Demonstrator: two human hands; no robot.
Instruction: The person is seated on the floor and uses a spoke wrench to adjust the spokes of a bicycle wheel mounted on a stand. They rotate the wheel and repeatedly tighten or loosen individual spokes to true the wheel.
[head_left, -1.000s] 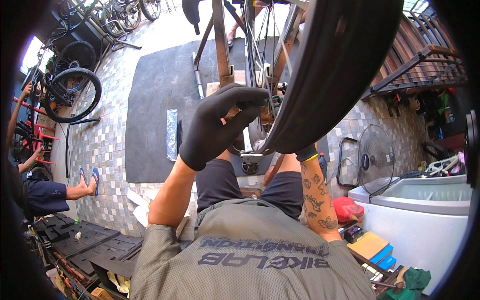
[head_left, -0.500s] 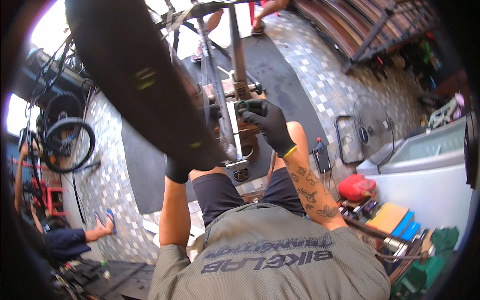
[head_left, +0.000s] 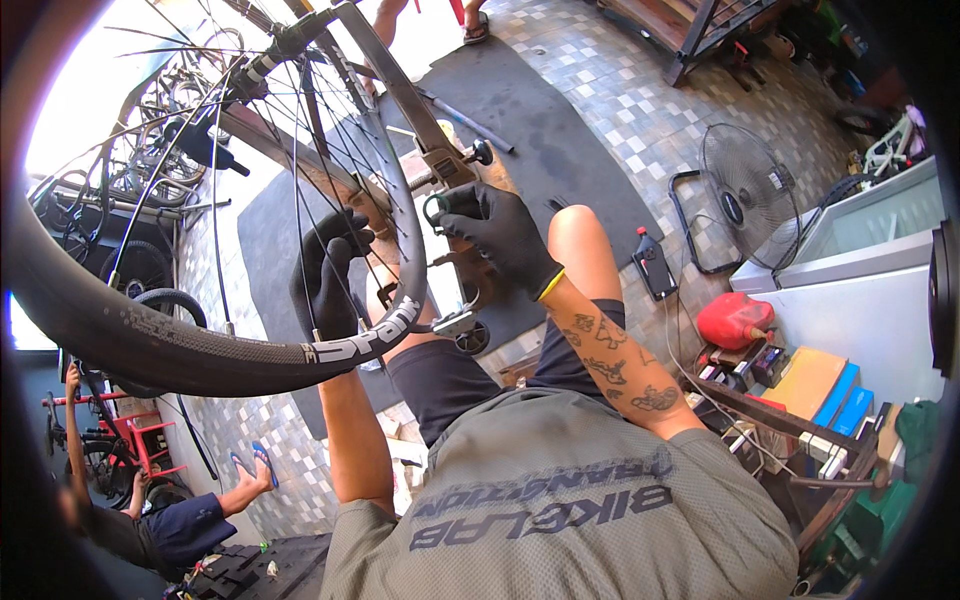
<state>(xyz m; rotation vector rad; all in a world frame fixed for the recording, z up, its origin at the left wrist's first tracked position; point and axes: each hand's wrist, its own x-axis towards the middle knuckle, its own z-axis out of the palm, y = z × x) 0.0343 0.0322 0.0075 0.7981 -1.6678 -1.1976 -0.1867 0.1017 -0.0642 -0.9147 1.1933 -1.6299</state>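
A bicycle wheel with a black rim (head_left: 250, 362) and thin black spokes (head_left: 215, 215) is mounted in a metal truing stand (head_left: 425, 130). Behind the spokes is my left hand (head_left: 328, 275) in a black glove, fingers loosely curled and apart, nothing visible in them. On the other side of the rim my right hand (head_left: 500, 235), also gloved, pinches a small green ring-shaped spoke wrench (head_left: 433, 208). The wrench is near the rim but does not touch it. The stand's lower bracket (head_left: 455, 322) sits between my knees.
A dark mat (head_left: 570, 150) covers the tiled floor. To my right are a dark bottle (head_left: 652, 262), a standing fan (head_left: 745, 195), a red jug (head_left: 735, 320) and a white chest freezer (head_left: 860, 310). Another person (head_left: 190, 525) sits at the lower left near bicycles.
The wheel's rim and spokes now show broadly at the left, where the dark tyre-like band ran steeply before. My left hand has come away from the stand, leftward. My right hand keeps the wrench.
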